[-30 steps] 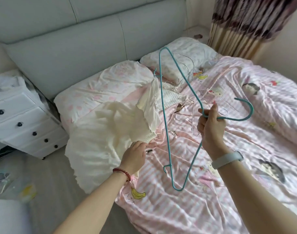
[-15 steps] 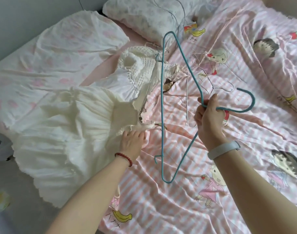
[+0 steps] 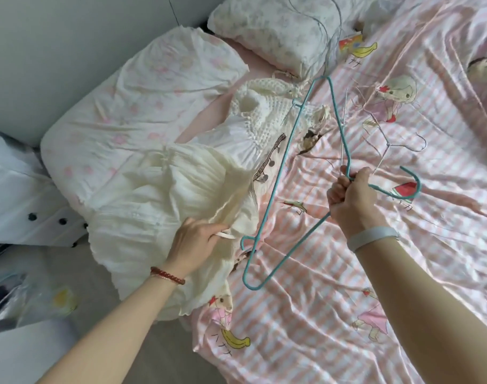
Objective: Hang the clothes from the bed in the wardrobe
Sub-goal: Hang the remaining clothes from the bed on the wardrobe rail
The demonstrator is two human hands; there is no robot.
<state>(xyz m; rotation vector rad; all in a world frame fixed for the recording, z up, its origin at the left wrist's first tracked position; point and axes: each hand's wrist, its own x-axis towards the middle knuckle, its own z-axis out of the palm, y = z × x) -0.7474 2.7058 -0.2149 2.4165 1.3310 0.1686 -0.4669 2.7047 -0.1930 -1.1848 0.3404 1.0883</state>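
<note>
A cream ruffled garment lies over the bed's left edge, part of it hanging toward the floor. My left hand grips its fabric and a thin strap near the bed's edge. My right hand holds a teal wire hanger by the neck below its hook, upright above the pink striped sheet. The hanger's long side runs just right of the garment. A white crocheted garment lies farther up the bed.
Two pillows lie at the head of the bed. Thin silver wire hangers rest on the sheet beyond my right hand. A white drawer chest stands left of the bed, with plastic bags on the floor.
The view has dropped and closed in on the bed. The lifted cream garment has come down onto the bed's edge, my left hand still gripping it. The hanger stays in my right hand.
</note>
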